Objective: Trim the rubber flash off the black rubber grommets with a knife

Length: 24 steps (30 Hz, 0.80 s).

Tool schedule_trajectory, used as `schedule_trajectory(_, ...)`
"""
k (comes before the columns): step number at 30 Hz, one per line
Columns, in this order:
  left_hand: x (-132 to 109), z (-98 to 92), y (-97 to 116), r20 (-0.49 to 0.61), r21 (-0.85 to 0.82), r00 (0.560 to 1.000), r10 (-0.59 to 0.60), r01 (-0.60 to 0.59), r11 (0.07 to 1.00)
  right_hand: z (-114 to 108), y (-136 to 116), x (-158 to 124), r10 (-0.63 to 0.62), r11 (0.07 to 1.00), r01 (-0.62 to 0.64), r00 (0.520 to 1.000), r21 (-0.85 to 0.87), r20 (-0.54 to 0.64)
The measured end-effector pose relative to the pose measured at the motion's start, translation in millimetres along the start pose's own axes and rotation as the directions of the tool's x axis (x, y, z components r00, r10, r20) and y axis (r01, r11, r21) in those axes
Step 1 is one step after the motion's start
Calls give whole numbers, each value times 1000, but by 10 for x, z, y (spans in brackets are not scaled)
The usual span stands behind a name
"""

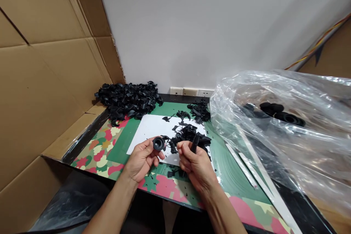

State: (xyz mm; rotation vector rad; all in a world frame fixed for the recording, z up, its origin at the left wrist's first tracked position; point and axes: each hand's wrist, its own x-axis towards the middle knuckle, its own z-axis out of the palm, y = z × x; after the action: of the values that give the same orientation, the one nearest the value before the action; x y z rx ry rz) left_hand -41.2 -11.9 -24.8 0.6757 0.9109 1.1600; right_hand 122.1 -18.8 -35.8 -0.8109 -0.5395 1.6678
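My left hand (140,159) pinches a small round black rubber ring (155,145), its open face turned towards me. Just to the right, my right hand (195,164) is closed around a slim black tool (195,143); its upper end sticks up past the fingers and its kind is unclear. The two hands are apart, above a white sheet (142,131) on the table. Behind and beside the right hand lies a loose heap of black rubber scraps (188,131), partly hidden by that hand.
A large pile of black pieces (128,98) sits at the back left beside a tall cardboard wall (55,62). More scraps (200,110) lie at the back. On the right, a clear plastic bag (230,95) holds several black round parts (289,118). White strips (241,164) lie nearby.
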Motion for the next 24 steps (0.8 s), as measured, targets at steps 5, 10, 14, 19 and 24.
schedule_trajectory(5,-21,11,-7,69,-74,997,-17,23,997,39,5,-47,11,996,-12,1000,-90,-13)
schedule_trajectory(10,-30,3,-13,74,-81,997,-13,19,997,79,32,-55,10,988,-15,999,-157,-36)
schedule_trajectory(14,-33,-21,-30,75,-81,997,-11,17,997,80,78,-48,8,981,-13,1000,-193,-27)
schedule_trajectory(19,-50,-19,-35,83,-93,996,-24,32,995,83,126,-45,17,975,-19,1000,-220,-12)
schedule_trajectory(24,-72,26,-17,62,-98,997,-49,55,994,71,140,-52,-9,964,7,1000,-264,-6)
